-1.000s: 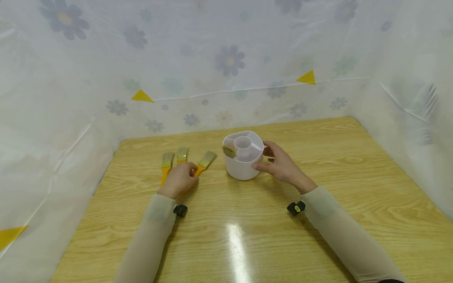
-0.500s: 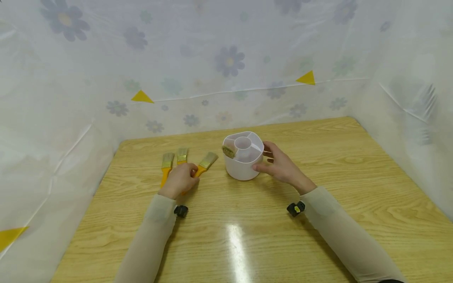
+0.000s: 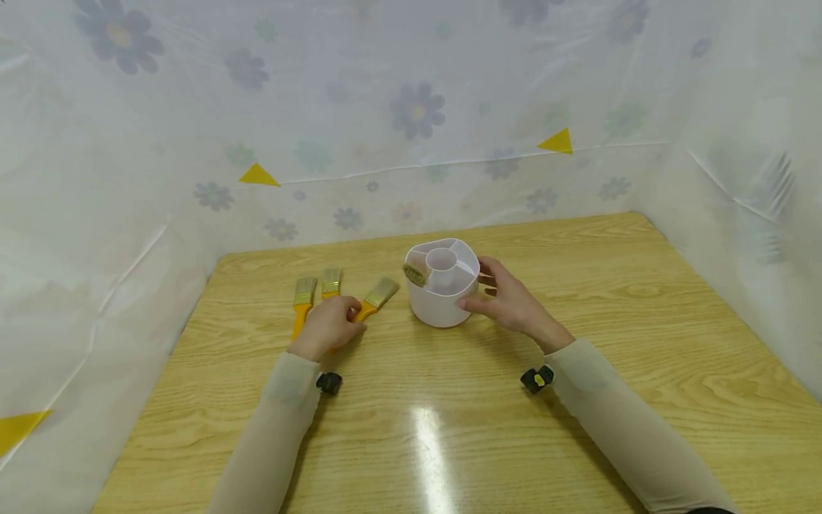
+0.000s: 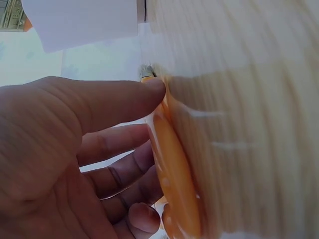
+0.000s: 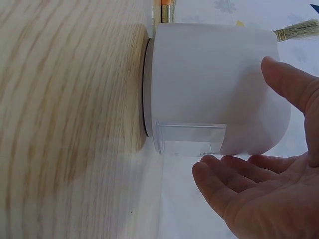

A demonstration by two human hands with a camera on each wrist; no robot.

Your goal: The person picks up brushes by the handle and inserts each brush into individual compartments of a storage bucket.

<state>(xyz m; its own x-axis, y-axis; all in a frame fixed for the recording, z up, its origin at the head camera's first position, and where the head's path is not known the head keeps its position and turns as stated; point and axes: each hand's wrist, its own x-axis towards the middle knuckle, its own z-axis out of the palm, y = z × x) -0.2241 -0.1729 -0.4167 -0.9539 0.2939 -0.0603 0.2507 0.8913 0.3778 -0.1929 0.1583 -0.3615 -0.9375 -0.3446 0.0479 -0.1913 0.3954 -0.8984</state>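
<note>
One brush (image 3: 375,300) of four slid nearer the one holder (image 3: 443,308).

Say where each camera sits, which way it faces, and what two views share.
Head: on the head, facing forward and down at the table; left grip, right grip and both sleeves show.
Left wrist: on that wrist, facing the brush handle the left grip pinches; thumb and fingers show.
Right wrist: on that wrist, facing the holder; right thumb and fingers show.
Shared: head and right wrist both show the brush in the holder.
</note>
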